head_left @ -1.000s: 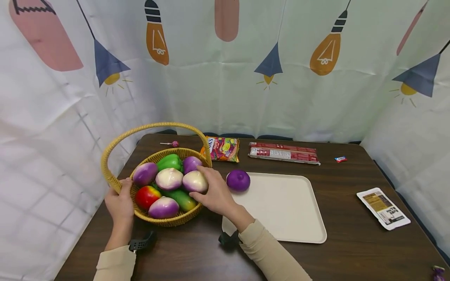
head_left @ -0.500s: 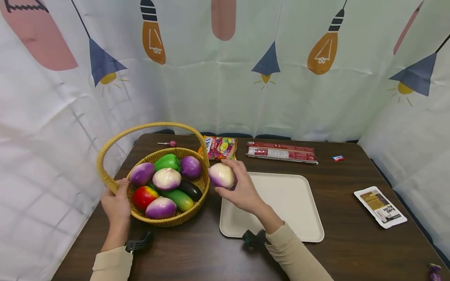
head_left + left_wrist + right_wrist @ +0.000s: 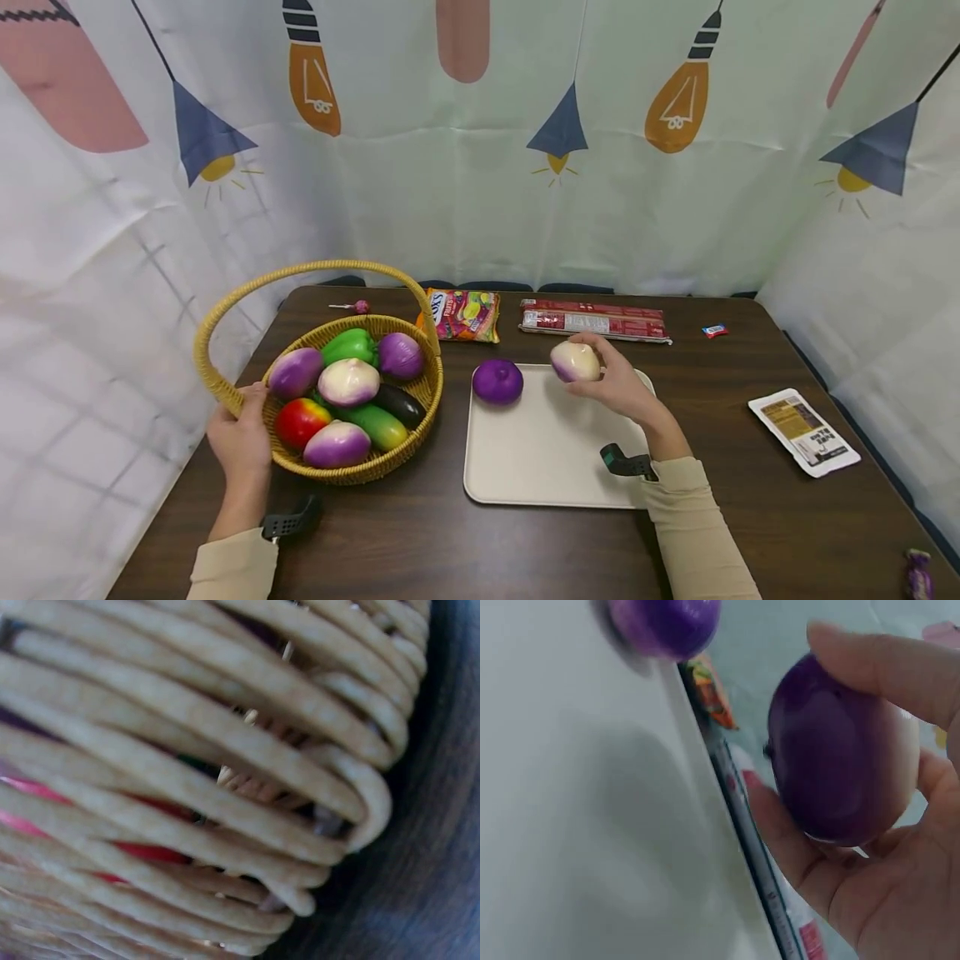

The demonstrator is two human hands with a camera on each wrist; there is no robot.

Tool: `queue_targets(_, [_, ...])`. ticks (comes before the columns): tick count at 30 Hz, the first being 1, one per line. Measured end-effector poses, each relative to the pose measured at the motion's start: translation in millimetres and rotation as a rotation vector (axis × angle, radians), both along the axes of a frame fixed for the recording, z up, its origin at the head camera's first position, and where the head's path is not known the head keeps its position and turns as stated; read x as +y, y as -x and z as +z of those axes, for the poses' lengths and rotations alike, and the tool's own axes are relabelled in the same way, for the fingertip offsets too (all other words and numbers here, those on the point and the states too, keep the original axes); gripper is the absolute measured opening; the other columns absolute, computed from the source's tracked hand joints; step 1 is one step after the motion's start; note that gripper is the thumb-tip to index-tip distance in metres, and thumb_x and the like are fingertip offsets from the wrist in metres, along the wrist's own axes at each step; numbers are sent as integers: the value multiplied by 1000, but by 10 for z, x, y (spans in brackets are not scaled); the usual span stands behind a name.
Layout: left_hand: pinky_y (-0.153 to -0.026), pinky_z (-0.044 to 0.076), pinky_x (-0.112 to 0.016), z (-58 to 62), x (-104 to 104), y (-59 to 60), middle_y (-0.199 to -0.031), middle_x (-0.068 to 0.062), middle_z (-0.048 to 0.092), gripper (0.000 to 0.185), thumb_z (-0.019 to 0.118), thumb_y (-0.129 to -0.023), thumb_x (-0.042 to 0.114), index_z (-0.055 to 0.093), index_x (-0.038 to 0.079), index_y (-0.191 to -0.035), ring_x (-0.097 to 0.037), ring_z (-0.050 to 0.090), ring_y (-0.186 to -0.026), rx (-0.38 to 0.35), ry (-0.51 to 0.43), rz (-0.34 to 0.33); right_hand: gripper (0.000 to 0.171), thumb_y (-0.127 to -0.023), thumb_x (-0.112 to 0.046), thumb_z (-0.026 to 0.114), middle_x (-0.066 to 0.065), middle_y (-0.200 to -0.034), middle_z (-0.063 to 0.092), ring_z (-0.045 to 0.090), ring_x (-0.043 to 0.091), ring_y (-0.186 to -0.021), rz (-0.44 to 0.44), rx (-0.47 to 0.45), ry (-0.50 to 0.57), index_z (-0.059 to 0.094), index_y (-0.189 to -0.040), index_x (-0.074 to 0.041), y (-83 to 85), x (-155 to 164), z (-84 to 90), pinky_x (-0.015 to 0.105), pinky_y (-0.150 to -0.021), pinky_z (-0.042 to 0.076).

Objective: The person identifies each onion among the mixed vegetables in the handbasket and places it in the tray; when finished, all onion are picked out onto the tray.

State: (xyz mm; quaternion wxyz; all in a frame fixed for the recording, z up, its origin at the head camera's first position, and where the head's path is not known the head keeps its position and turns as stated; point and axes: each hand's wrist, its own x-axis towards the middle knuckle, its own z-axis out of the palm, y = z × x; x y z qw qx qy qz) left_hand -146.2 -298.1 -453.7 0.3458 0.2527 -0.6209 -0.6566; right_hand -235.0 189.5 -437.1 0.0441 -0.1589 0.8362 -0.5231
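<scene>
My right hand pinches a purple-and-white turnip between thumb and fingers, over the back part of a cream tray. In the right wrist view the turnip's purple end faces the camera, held above the tray surface. A round purple onion sits at the tray's back left corner. My left hand grips the yellow wicker basket at its left side, where the handle meets the rim. Inside lie more purple-and-white turnips, a green pepper, a dark eggplant and other vegetables. Only wicker weave fills the left wrist view.
Behind the basket are a lollipop and a colourful candy bag. A long red packet lies behind the tray. To the right are a small red-blue candy, a white pouch and a purple-wrapped sweet.
My right hand has lifted the turnip out of the basket and carried it right, over the tray, uncovering the eggplant. My left hand stays on the basket.
</scene>
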Motion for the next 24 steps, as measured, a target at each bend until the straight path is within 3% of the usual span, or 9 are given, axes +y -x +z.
queue_targets(8, [-74, 39, -19, -21, -7, 1, -78, 12, 62, 18, 66, -93, 23, 71, 6, -89, -13, 51, -80, 2, 17, 5, 69, -85, -28, 77, 15, -141, 38, 46, 33, -115, 97, -39, -90, 45, -144, -17, 68, 68, -227, 41, -88, 42])
queue_targets(17, [-72, 40, -19, -5, -3, -12, -79, 11, 61, 15, 67, -93, 27, 69, 13, -87, -14, 50, -80, -23, 27, 0, 76, -73, -20, 85, 13, -136, 36, 47, 33, -114, 75, -35, -99, 47, -139, -13, 50, 53, -264, 45, -94, 39])
queue_targets(24, [-73, 40, -19, -19, -17, -12, -82, 10, 61, 13, 66, -93, 25, 69, 15, -87, -15, 49, -82, -24, 27, -11, 76, -73, -15, 85, 14, -140, 41, 46, 32, -119, 93, 31, -140, 48, -139, -9, 56, 68, -269, 47, -96, 39])
